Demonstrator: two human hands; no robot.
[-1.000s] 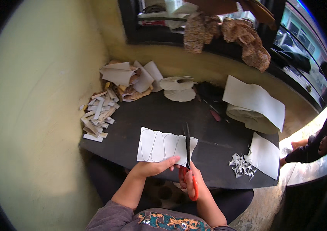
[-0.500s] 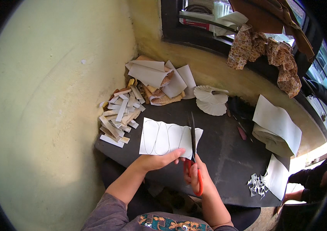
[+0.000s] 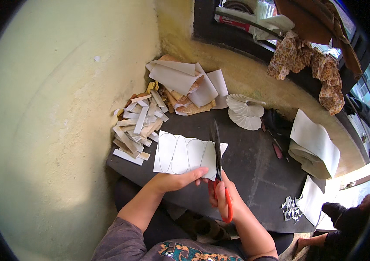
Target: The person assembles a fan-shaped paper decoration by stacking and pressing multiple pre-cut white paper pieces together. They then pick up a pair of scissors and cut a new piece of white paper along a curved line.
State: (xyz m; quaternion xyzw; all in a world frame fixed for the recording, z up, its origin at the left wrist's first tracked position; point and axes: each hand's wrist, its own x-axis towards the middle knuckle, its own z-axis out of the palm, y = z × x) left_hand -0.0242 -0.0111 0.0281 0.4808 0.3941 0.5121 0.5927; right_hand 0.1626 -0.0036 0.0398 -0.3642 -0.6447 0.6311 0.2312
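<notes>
My left hand (image 3: pixel 184 179) grips the lower edge of a white sheet (image 3: pixel 180 153), its thumb lying on top. Several long ovals are drawn in thin line across the sheet. In my right hand (image 3: pixel 227 191) are scissors with orange-red handles (image 3: pixel 227 204) and long dark blades (image 3: pixel 218 150). The blades stand upright across the sheet's right end, with a small pointed bit of white showing on their right side. How far the cut reaches is hard to see behind the blades. Both hands are close together above the near edge of the dark table (image 3: pixel 250 174).
White and tan strips (image 3: pixel 139 124) lie heaped at the table's left. Behind are rolled sheets (image 3: pixel 180 80) and white fan-shaped pieces (image 3: pixel 245 112). Along the right sit a folded white sheet (image 3: pixel 315 141), a flat sheet (image 3: pixel 311 200) and small scraps (image 3: pixel 291 209). Another person's arm (image 3: pixel 350 219) shows far right.
The sheet has shifted slightly left against the blades, and less of it shows to their right. The view has turned a little. Both hands keep their hold.
</notes>
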